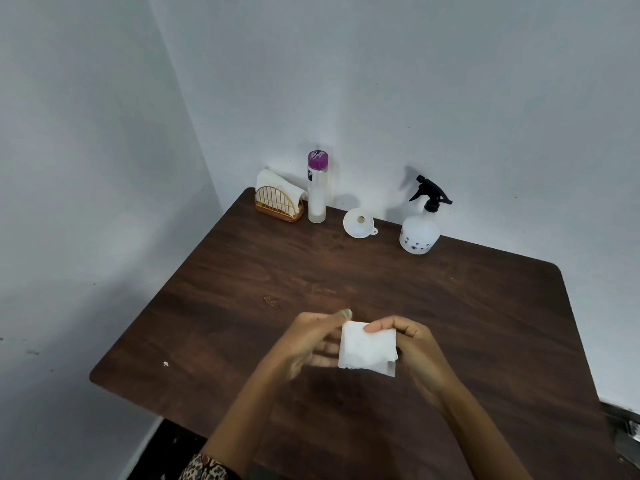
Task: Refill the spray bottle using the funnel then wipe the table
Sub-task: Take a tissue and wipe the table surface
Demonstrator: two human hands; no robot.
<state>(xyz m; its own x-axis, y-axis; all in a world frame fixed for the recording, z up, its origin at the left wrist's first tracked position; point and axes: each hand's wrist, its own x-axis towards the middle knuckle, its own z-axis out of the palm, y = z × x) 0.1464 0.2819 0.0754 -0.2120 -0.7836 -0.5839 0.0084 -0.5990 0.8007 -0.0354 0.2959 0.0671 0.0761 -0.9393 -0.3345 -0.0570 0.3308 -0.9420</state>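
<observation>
The dark brown wooden table [450,306] fills most of the room's corner, and both hands are held out just above its near part. White walls [450,81] stand behind it and to the left of the hands.

The left hand [308,344] has its fingers curled, and it holds the left edge of a folded white paper napkin [367,349]. The right hand [412,344] pinches the napkin's top right corner, with the thumb lying on top. The napkin hangs flat between the two hands, a little above the table.

Far ahead of the right hand, near the back wall, stands the white spray bottle [419,233] with its black trigger top on. It stands upright. Well ahead of the hands and a bit left of the spray bottle lies the white funnel [358,223], tipped on its side with the wide mouth facing the hands.

Far ahead of the left hand stands a tall clear bottle with a purple cap [317,188]. Just beside it, on its left, sits a small gold wire napkin holder [278,204] with white napkins in it.

A tiny white scrap [166,364] lies on the table, well to the left of the left hand.
</observation>
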